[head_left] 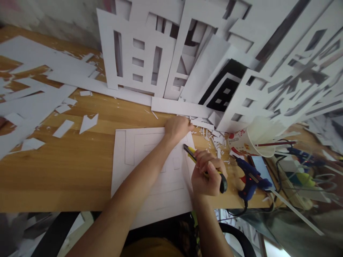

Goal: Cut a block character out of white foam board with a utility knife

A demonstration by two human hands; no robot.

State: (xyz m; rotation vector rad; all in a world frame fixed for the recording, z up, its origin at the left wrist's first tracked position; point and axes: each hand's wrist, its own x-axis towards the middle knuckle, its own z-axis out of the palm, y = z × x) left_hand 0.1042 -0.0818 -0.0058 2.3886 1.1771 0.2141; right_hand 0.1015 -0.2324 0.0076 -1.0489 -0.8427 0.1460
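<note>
A white board (152, 178) with pencilled rectangles lies on the table, its near end jutting past the front edge. At its far right corner my left hand (177, 128) bears down, fingers curled over the far edge and mostly hidden; its forearm crosses the board. My right hand (209, 173) is wrapped around a yellow and black utility knife (190, 152). The knife's tip points away from me, at the board's right side, just nearer to me than my left hand. Whether the blade touches the board I cannot tell.
White cut-out panels (142, 53) with window openings stand along the back. Scraps (63, 128) litter the left, with small offcuts (217, 139) beyond the board. On the right are a paper cup (243, 142), a blue glue gun (250, 178), a phone (262, 169) and cables.
</note>
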